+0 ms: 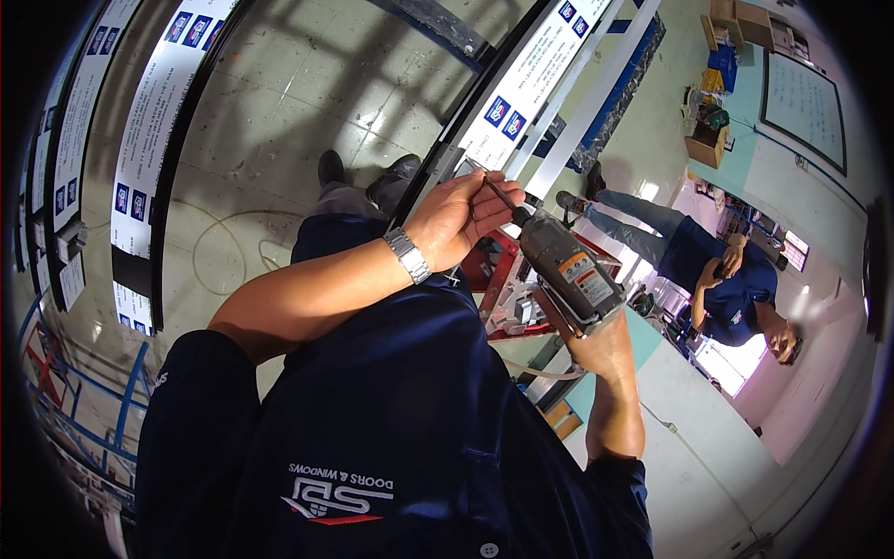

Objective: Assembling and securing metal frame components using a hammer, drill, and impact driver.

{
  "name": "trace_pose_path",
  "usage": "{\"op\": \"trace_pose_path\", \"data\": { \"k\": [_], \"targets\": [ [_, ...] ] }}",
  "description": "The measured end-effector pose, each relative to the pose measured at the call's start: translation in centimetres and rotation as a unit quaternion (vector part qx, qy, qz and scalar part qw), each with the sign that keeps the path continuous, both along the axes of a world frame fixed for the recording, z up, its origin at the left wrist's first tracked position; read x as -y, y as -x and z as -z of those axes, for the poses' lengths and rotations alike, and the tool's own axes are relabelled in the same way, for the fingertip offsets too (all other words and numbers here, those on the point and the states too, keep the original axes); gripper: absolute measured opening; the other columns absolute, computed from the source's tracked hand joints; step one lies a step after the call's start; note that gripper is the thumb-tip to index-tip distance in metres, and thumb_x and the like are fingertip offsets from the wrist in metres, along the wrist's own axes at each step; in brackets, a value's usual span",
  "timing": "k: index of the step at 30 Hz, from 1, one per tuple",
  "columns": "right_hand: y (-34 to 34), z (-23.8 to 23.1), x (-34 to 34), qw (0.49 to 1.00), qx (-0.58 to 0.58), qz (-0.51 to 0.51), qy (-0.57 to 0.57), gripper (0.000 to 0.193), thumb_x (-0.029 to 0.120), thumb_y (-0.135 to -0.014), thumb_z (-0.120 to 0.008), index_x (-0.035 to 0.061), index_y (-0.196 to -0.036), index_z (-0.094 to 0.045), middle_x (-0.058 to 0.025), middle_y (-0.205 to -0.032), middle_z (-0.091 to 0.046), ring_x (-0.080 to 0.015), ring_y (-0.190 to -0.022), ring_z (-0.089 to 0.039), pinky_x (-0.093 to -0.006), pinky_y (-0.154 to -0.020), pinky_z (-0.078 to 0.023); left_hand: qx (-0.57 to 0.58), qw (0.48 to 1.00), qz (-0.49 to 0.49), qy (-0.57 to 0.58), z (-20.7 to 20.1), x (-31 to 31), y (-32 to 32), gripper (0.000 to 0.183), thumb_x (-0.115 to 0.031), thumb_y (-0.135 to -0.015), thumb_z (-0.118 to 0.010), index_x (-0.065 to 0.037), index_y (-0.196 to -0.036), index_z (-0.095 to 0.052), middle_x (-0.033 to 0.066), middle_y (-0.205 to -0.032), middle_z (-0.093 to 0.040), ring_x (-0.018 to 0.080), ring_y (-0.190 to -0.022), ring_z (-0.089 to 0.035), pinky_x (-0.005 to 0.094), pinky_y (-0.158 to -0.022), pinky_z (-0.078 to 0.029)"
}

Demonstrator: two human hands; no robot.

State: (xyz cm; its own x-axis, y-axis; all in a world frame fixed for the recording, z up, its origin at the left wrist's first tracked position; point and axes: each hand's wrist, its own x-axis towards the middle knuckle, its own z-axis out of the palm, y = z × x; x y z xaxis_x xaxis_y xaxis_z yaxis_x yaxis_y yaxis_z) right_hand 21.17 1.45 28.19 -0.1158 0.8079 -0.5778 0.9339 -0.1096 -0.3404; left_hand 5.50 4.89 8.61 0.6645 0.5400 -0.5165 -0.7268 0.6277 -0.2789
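Note:
In my right hand (596, 343) is a dark power drill (570, 270) with an orange and white label, its nose angled up and left. A long thin driver bit (500, 194) sticks out of its chuck. My left hand (452, 222), with a metal watch (407, 255) on the wrist, pinches the bit's far end between thumb and forefinger; the other fingers curl beside it. Whether a screw sits at the tip is hidden. Just beyond the left fingertips lies a long profile (540, 70) covered in white printed film, with a dark edge.
More film-covered profiles (154, 140) stand at the left. A pale hose (196, 247) loops over the tiled floor. Below the drill is a red stand (498, 279). At the right, another person (722, 270) in dark blue holds a small dark object. A whiteboard (803, 112) hangs behind.

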Motion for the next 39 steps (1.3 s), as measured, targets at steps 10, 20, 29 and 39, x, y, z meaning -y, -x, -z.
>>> {"op": "trace_pose_path", "data": {
  "k": [10, 20, 29, 39],
  "targets": [
    [-1.2, 1.5, -5.5, 0.98, 0.101, -0.171, -0.029, 0.049, 0.007, -0.07, -0.07, -0.004, -0.118, -0.062, -0.027, -0.104, -0.063, -0.0411, -0.098, -0.063, -0.0422, -0.092, -0.05, -0.603, 0.601, 0.198, -0.486, -2.3, 0.9, 7.1, 0.038, -0.017, -0.092, -0.066, 0.001, -0.125, -0.058, 0.0166, -0.112, -0.067, 0.0297, -0.098, -0.068, 0.0358, -0.085, -0.055],
    [0.4, 0.2, -10.4, 0.978, 0.085, -0.078, 0.174, 0.083, 0.031, -0.067, -0.088, -0.0035, -0.132, -0.051, -0.021, -0.124, -0.056, -0.0315, -0.114, -0.06, -0.0375, -0.105, -0.043, -0.614, 0.533, 0.17, -0.556, 3.7, 1.3, 6.3, 0.053, -0.009, -0.089, -0.061, 0.002, -0.14, -0.047, 0.0222, -0.139, -0.053, 0.0373, -0.122, -0.056, 0.0424, -0.102, -0.048],
    [0.2, -0.2, -10.8, 0.974, 0.098, -0.113, 0.17, 0.089, 0.028, -0.063, -0.091, 0.002, -0.138, -0.051, -0.018, -0.119, -0.056, -0.0286, -0.109, -0.06, -0.0375, -0.1, -0.045, -0.614, 0.547, 0.168, -0.544, 3.7, 1.3, 6.3, 0.051, -0.012, -0.092, -0.058, -0.001, -0.141, -0.047, 0.0188, -0.141, -0.053, 0.0362, -0.12, -0.057, 0.0406, -0.1, -0.05],
    [2.0, 0.3, -11.9, 0.959, 0.095, -0.087, 0.252, 0.086, 0.029, -0.065, -0.09, 0.0023, -0.138, -0.052, -0.0179, -0.116, -0.058, -0.0288, -0.109, -0.06, -0.0389, -0.099, -0.046, -0.613, 0.55, 0.173, -0.54, 4.0, 1.3, 6.2, 0.052, -0.012, -0.092, -0.058, -0.004, -0.143, -0.047, 0.0176, -0.141, -0.053, 0.0359, -0.118, -0.059, 0.0406, -0.098, -0.051]
  ]
}}
